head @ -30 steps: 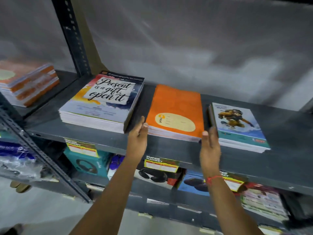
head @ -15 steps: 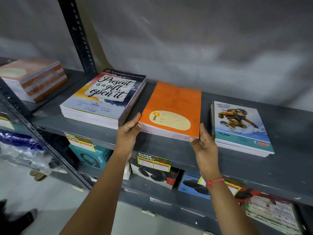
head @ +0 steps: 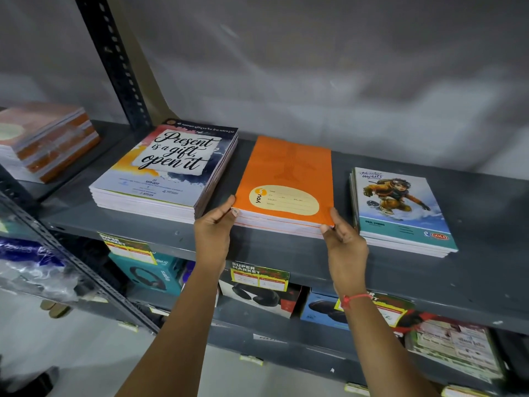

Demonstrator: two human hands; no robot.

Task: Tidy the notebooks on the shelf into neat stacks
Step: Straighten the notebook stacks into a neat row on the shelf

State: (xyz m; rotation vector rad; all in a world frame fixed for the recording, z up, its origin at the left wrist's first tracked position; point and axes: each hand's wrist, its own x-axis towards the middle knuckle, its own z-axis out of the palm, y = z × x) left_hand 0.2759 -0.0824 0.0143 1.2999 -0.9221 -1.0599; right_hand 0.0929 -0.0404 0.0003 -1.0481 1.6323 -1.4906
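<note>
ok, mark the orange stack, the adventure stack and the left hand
orange stack (head: 289,167), head view, top cover centre
adventure stack (head: 400,204), head view, top cover picture
left hand (head: 213,233), head view, back of hand

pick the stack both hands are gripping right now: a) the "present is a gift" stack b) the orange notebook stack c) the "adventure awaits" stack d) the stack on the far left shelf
b: the left hand and right hand clasp the two front corners of the orange notebook stack.
</note>
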